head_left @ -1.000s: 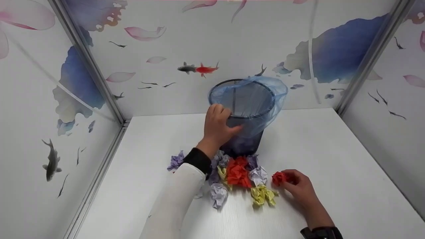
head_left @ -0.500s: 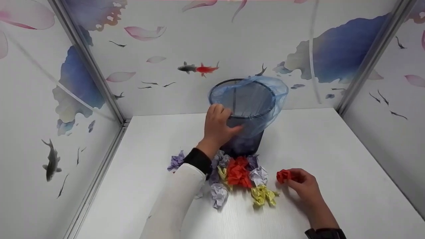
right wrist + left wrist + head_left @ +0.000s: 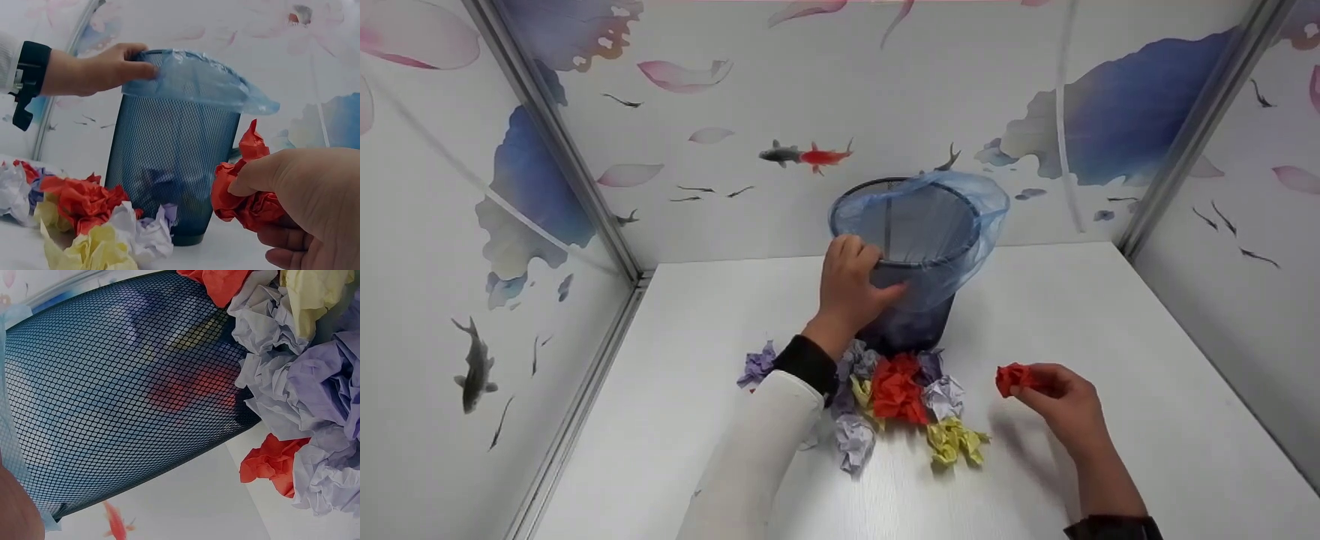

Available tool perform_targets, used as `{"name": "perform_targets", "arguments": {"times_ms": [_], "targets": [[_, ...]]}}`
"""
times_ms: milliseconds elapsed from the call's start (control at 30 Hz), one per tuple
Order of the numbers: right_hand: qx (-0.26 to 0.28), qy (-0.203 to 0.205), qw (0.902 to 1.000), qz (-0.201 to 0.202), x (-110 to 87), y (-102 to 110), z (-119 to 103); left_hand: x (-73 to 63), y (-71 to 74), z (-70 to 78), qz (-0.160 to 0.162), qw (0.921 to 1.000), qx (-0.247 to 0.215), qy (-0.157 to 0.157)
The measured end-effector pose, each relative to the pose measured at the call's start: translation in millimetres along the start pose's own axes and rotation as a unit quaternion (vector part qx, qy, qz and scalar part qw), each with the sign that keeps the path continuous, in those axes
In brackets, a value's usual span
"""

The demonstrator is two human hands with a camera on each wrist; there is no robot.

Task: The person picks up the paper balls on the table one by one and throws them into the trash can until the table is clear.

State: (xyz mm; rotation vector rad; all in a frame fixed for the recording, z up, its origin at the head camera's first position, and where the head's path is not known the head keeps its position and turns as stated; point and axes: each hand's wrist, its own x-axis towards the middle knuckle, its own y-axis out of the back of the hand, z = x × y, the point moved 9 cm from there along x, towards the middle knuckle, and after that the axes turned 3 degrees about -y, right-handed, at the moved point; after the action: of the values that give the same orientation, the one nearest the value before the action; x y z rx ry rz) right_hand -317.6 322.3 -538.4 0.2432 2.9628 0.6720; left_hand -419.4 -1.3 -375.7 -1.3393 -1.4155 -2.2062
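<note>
A black mesh wastebasket (image 3: 911,326) lined with a thin blue plastic bag (image 3: 986,225) stands near the back wall. My left hand (image 3: 851,289) grips its rim at the near left, fingers over the edge and thumb outside. To the right, my right hand (image 3: 1069,401) pinches a red crumpled paper ball (image 3: 1013,380) above the table. In the right wrist view the thumb presses that red paper ball (image 3: 247,191) against the fingers. Through the mesh (image 3: 112,394), blurred red, yellow and purple shapes show low inside the basket.
Several crumpled papers lie in front of the basket: a large red one (image 3: 898,390), a yellow one (image 3: 955,442), white ones (image 3: 855,442) and a purple one (image 3: 757,364). White printed panels with metal corner posts (image 3: 1192,135) enclose the white table (image 3: 1110,322).
My right hand has lifted the red paper ball up off the table and moved slightly right. The left hand stays on the basket's rim.
</note>
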Motion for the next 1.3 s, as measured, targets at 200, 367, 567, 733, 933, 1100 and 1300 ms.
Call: {"name": "perform_targets", "arguments": {"times_ms": [200,367,567,733,933,1100,1300], "targets": [[-0.025,0.055,0.9981,0.017,2.9,26.4,-56.4,0.1,-0.5,-1.2,-0.011,0.9999,0.004,0.004],[-0.039,0.151,0.9870,0.039,-9.2,50.0,-120.6,0.5,-0.1,0.2,-0.013,0.9999,0.008,0.004],[-0.046,0.251,0.9661,0.043,-18.5,70.6,-195.9,0.4,0.2,0.3,-0.017,0.9998,0.008,0.007],[-0.066,0.310,0.9470,0.052,-23.6,83.4,-254.9,0.2,-0.8,-0.1,-0.014,0.9999,0.009,0.005],[-0.117,0.332,0.9339,0.063,-23.6,90.4,-311.2,0.4,-2.3,1.4,-0.010,0.9999,0.009,-0.001],[-0.163,0.328,0.9297,0.036,-9.8,77.2,-337.3,0.1,-2.5,1.5,-0.013,0.9999,0.009,-0.001],[-0.220,0.297,0.9291,-0.018,17.9,51.2,-347.7,0.4,-1.6,-0.4,-0.015,0.9998,0.009,0.006]]}}
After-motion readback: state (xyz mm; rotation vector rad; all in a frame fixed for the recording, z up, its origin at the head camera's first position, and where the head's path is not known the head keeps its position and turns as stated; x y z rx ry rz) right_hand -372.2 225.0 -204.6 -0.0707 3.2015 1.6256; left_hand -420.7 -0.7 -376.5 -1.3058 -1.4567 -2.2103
